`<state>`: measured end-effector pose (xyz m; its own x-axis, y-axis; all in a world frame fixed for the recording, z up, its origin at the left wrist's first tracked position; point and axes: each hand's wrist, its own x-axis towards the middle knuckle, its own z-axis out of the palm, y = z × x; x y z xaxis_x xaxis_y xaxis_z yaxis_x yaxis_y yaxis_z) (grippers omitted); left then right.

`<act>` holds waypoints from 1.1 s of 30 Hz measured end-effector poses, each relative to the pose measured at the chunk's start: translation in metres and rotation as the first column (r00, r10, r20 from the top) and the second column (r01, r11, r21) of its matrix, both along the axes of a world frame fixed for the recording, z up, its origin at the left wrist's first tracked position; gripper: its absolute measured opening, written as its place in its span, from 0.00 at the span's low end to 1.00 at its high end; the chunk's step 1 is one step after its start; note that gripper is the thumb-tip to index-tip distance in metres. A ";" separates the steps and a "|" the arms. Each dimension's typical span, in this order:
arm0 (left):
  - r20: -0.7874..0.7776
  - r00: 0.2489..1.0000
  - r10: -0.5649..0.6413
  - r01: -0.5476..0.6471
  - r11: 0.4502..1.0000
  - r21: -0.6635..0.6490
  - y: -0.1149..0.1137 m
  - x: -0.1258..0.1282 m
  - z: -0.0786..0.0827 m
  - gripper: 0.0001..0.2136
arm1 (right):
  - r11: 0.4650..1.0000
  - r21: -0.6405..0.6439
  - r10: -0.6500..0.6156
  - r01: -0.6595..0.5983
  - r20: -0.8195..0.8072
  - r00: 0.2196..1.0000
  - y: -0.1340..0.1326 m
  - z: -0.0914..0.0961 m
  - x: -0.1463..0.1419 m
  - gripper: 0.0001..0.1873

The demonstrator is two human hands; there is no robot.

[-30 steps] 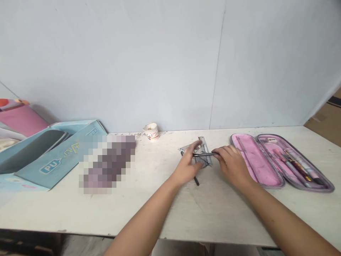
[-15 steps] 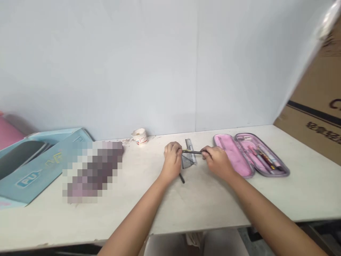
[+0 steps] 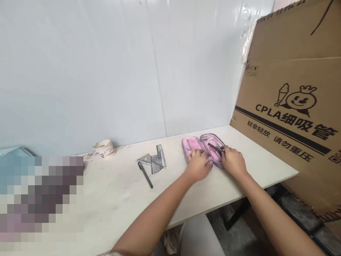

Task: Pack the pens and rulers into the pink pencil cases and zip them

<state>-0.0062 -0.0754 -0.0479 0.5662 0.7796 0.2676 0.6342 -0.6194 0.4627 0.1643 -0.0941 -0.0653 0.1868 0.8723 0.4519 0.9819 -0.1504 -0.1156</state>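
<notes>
A pink pencil case (image 3: 192,143) with a dark rim lies unfolded on the table, both halves facing up. Over the near end of its left half, my left hand (image 3: 199,164) rests with bent fingers, gripping the case near the fold. A black pen (image 3: 214,147) is pinched in my right hand (image 3: 233,160), its far end over the right half. That hand partly covers the pens inside. Left of the case are a clear set square (image 3: 145,159), a ruler (image 3: 160,155) and a second black pen (image 3: 146,175).
A paper cup (image 3: 104,148) stands by the wall at the left, crumbs beside it. At the far left are a blurred-out purple item (image 3: 53,192) and a light blue box (image 3: 16,167). A large cardboard carton (image 3: 290,106) rises at the right, past the table's edge.
The view has swung right. Both hands have moved right from above the rulers to the pencil case. The black pen was between both hands and is now in my right hand only.
</notes>
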 end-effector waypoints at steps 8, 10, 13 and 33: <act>-0.043 0.995 0.087 -0.088 0.996 -0.019 -0.004 -0.042 0.001 0.13 | 0.987 0.000 0.161 -0.162 0.068 0.985 0.002 0.002 -0.029 0.16; -0.051 0.983 0.178 -0.179 0.984 -0.005 -0.003 -0.071 -0.001 0.13 | 0.965 0.000 0.261 -0.261 0.064 0.963 0.004 0.004 -0.057 0.16; -0.085 0.947 0.309 -0.306 0.951 0.042 -0.007 -0.117 -0.004 0.13 | 0.908 -0.032 0.419 -0.418 0.022 0.908 0.006 0.006 -0.108 0.15; -0.216 0.872 0.439 -0.415 0.897 0.150 -0.027 -0.180 -0.008 0.15 | 0.803 -0.027 0.595 -0.596 0.086 0.799 0.008 0.012 -0.209 0.17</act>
